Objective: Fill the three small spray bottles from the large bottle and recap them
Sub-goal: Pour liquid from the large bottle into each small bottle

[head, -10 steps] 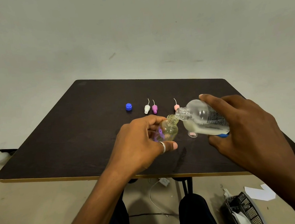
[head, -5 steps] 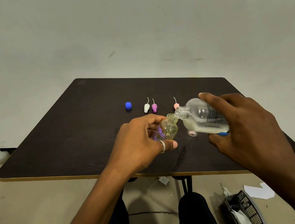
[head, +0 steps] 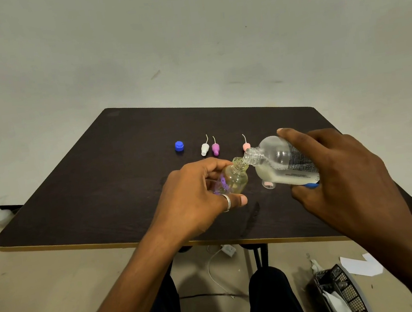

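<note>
My left hand grips a small clear spray bottle with purple print, tilted so its open neck points right. My right hand holds the large clear bottle tipped on its side, its threaded mouth touching the small bottle's neck. Milky liquid pools in the large bottle's lower side. Another small bottle shows partly beneath the large one. On the dark table lie a blue cap, a white spray cap, a purple spray cap and a pink spray cap.
The table's front edge has a yellow trim. Below it on the floor are a white cable with a plug, a black mesh basket and white paper. A plain wall stands behind the table.
Both hands and the two bottles hold nearly the same pose; the large bottle stays tipped against the small bottle's neck.
</note>
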`<state>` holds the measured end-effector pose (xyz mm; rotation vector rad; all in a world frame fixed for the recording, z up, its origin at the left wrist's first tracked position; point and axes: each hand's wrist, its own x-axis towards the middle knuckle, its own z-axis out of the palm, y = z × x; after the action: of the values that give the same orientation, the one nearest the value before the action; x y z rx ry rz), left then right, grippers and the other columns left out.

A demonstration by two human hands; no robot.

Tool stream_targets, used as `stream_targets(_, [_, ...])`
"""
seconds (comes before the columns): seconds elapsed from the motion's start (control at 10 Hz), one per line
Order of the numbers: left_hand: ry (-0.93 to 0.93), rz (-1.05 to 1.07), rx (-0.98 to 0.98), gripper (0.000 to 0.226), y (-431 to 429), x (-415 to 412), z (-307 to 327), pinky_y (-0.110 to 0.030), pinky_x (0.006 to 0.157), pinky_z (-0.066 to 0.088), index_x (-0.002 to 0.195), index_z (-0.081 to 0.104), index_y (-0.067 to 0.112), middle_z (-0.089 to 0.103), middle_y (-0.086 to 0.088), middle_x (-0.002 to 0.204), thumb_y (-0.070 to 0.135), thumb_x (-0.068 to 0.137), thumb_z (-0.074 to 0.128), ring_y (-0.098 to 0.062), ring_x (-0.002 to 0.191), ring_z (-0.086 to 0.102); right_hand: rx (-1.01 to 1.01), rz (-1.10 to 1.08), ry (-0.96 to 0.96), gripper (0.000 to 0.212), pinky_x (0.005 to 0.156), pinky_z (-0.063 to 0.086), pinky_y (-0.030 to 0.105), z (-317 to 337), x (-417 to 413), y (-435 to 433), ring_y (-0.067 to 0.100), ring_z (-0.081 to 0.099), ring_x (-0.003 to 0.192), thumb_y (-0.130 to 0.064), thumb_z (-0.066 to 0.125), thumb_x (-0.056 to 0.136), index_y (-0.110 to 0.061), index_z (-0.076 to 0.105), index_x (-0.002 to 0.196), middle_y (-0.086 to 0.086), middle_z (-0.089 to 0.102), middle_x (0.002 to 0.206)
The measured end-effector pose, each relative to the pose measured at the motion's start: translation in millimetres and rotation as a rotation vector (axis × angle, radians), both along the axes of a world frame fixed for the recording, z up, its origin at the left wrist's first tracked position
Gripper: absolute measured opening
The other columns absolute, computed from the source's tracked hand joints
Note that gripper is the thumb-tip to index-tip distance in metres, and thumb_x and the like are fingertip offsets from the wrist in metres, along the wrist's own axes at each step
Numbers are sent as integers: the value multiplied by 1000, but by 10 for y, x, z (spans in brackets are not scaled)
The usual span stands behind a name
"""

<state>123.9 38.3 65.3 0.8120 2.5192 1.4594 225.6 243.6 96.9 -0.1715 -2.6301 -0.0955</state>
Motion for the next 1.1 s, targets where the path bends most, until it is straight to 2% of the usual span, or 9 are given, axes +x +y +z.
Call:
stream_targets(0.5, [-4, 5, -10, 55, -1, 3, 9, -26, 89, 57, 115, 66, 40, 70, 22, 100, 35, 66, 89, 5, 93, 66, 1, 6, -1, 91, 73, 36, 26, -10, -8, 9, 27, 57, 102, -26, 87, 62, -27, 45, 142, 5, 60, 119])
stream_targets(0.7, [-15, 2, -3, 54, 1, 0, 11, -27, 90, 57, 115, 66, 39, 71, 21, 100, 34, 66, 89, 4, 93, 67, -2, 4, -5, 91, 74, 41, 27, -10, -7, 2, 27, 57, 103, -27, 87, 62, -27, 44, 142, 5, 60, 120])
stream_targets(0.9, [-8, 1, -5, 55, 3, -10, -2, -26, 90, 57, 116, 66, 39, 72, 21, 102, 35, 66, 89, 4, 93, 67, -1, 5, -7, 91, 73, 36, 26, -16, -13, 4, 26, 56, 103, -26, 86, 63, -28, 44, 143, 5, 60, 120])
stream_targets(1.1, [-5, 1, 1, 54, -2, -15, -16, -26, 89, 57, 115, 66, 40, 72, 20, 101, 35, 66, 89, 4, 93, 67, -7, 5, -12, 91, 74, 43, 29, -14, -13, 2, 27, 56, 104, -26, 86, 63, -28, 43, 143, 5, 60, 120])
